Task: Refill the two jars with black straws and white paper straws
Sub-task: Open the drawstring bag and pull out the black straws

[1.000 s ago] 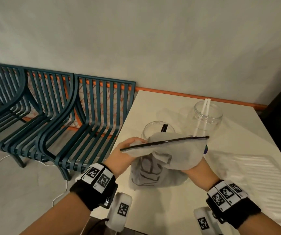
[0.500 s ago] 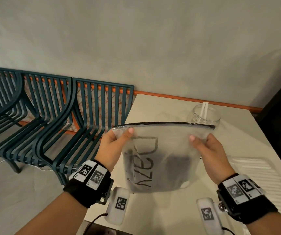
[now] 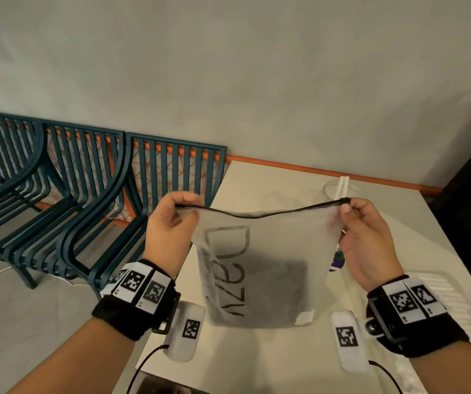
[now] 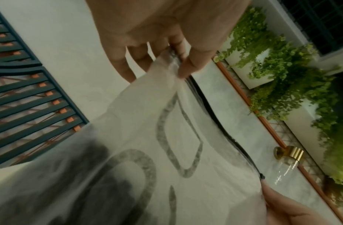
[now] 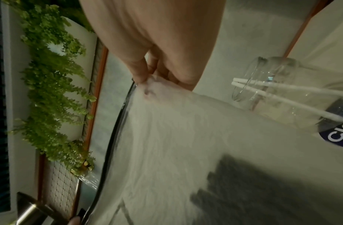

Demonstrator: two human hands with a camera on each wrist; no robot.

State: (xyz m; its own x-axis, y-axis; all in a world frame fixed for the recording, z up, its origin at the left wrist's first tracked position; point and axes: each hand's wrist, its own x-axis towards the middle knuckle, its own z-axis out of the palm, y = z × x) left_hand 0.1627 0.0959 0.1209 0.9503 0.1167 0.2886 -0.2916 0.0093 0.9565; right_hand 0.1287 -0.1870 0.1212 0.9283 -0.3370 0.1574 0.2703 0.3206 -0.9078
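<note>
Head view shows my left hand (image 3: 171,231) and right hand (image 3: 366,240) each pinching a top corner of the frosted zip pouch (image 3: 260,268), dark contents low inside, with the clear jar (image 3: 331,189) holding white paper straws (image 3: 343,186) just beyond my right fingertips.

Beyond my right fingers (image 3: 345,207), the pale, smooth-topped table (image 3: 257,180) carries a clear glass jar (image 5: 282,91) holding two white paper straws (image 5: 282,92).
</note>
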